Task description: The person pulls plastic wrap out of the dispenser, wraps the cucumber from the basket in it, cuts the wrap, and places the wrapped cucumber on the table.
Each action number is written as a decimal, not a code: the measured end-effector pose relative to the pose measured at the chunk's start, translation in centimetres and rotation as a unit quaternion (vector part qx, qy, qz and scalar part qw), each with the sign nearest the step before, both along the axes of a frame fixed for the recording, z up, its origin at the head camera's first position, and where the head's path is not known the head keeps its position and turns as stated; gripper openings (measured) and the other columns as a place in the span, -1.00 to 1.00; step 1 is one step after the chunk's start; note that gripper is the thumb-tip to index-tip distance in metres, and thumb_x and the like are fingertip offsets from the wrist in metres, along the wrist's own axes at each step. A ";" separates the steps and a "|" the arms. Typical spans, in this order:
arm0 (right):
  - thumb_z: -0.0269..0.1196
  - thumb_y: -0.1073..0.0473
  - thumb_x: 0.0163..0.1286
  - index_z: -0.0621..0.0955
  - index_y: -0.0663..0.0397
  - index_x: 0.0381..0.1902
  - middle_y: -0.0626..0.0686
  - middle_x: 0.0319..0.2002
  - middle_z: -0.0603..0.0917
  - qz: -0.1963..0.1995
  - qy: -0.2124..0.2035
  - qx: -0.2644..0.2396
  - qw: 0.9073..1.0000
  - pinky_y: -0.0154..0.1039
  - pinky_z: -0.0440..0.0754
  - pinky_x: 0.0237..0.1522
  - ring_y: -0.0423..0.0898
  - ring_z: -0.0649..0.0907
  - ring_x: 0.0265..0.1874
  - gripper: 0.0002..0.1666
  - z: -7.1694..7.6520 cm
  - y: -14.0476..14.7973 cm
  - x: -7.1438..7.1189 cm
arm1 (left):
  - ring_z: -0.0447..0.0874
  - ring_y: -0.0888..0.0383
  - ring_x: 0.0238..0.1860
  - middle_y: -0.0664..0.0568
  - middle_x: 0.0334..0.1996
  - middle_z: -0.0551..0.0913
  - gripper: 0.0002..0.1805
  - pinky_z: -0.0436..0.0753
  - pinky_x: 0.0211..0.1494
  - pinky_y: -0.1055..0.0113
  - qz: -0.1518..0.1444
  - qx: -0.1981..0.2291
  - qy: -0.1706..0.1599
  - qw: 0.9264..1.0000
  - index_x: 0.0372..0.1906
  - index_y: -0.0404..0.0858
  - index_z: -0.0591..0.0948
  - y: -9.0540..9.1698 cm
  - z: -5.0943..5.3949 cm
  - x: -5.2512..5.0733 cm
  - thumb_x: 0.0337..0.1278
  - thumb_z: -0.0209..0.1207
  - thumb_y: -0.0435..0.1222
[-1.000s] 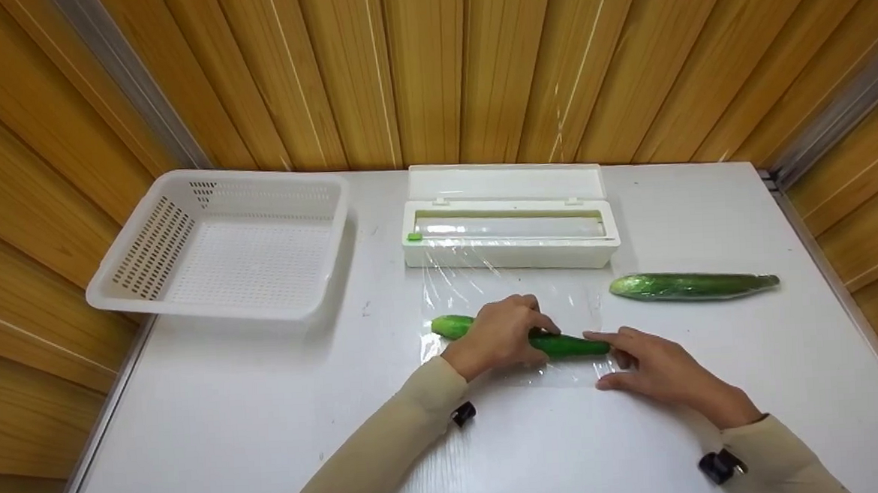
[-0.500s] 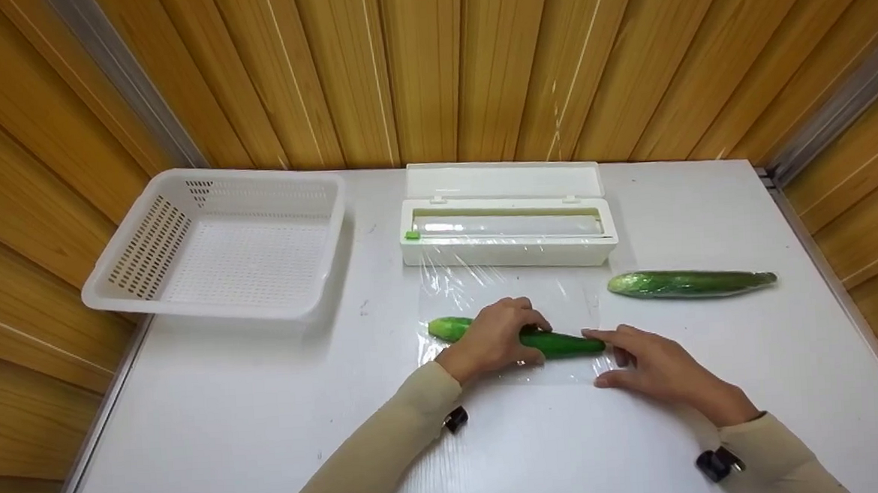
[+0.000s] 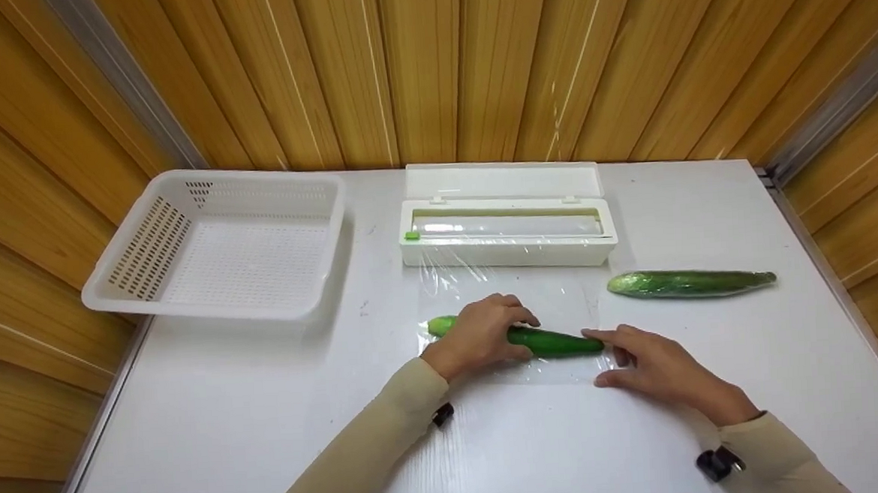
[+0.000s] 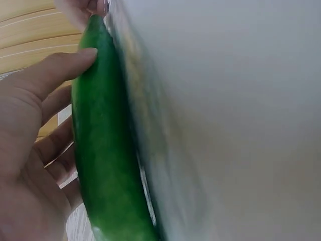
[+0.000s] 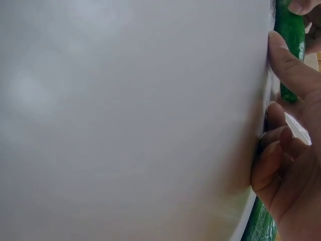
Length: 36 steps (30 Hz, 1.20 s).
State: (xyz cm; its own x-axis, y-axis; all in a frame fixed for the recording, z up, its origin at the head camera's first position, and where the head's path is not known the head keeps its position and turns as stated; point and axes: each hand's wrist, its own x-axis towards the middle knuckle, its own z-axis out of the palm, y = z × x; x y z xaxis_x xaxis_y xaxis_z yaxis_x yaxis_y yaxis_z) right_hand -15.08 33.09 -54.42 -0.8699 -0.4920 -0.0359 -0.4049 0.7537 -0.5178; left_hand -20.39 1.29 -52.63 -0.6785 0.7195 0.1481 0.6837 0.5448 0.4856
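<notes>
A green cucumber [image 3: 553, 342] lies on a sheet of clear film [image 3: 531, 290] in the middle of the table. My left hand [image 3: 481, 331] is over its left half; in the left wrist view, the thumb of that hand [image 4: 25, 165] lies on the cucumber [image 4: 108, 135], fingers along the far side. At the narrow right end is my right hand [image 3: 663, 366], index fingertip touching the tip, thumb apart on the near side by the film's edge. The right wrist view shows this hand's [image 5: 301, 170] thumb down on the surface and its other fingers loosely bent.
The film comes from a roll in a white box [image 3: 511, 254] with its lid up, behind the cucumber. Right of it lies a film-wrapped cucumber [image 3: 693, 283]. A white perforated basket [image 3: 251, 310] stands back left. Wood-patterned walls [image 3: 430, 74] border the table [image 3: 215, 416].
My left hand has slid a little to the left along the cucumber, uncovering more of its right half. My right hand has stayed at the narrow end.
</notes>
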 end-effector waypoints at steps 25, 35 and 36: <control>0.62 -0.03 0.23 0.54 -0.09 -0.06 -0.22 -0.28 0.54 0.010 0.060 -0.051 0.997 -0.29 0.54 -0.31 -0.29 0.52 -0.35 -0.49 0.1 0.3 1.3 | 0.72 0.23 -0.11 0.12 -0.12 0.80 -0.60 0.58 0.07 0.39 0.002 0.011 -0.033 0.999 0.03 -0.14 0.86 -0.1 0.5 -0.5 0.06 0.62 -0.14; 0.56 0.22 0.30 0.73 -0.06 -0.13 -0.15 -0.25 0.69 0.076 0.026 -0.128 0.989 -0.36 0.65 -0.22 -0.23 0.67 -0.29 -0.76 0.2 1.1 1.1 | 0.72 0.24 -0.13 0.14 -0.14 0.79 -0.59 0.58 0.02 0.38 0.003 -0.003 -0.032 0.999 0.02 -0.11 0.86 -0.1 0.6 -0.8 0.05 0.62 -0.09; 0.55 0.27 0.30 0.74 -0.05 -0.15 -0.14 -0.25 0.70 0.076 0.026 -0.136 0.987 -0.37 0.66 -0.21 -0.23 0.68 -0.29 -0.77 0.1 1.1 1.1 | 0.72 0.24 -0.13 0.14 -0.14 0.79 -0.59 0.58 0.00 0.38 0.003 -0.004 -0.033 0.999 0.02 -0.11 0.86 0.0 0.6 -0.8 0.05 0.62 -0.09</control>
State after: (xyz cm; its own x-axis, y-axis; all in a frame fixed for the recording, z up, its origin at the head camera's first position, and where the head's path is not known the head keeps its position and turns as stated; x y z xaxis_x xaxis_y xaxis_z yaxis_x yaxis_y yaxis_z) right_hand -13.98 34.17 -54.28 -0.7829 -0.6015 0.1590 -0.5340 0.5185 -0.6678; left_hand -21.15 1.25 -52.02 -0.6910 0.7163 0.0969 0.6467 0.5527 0.5257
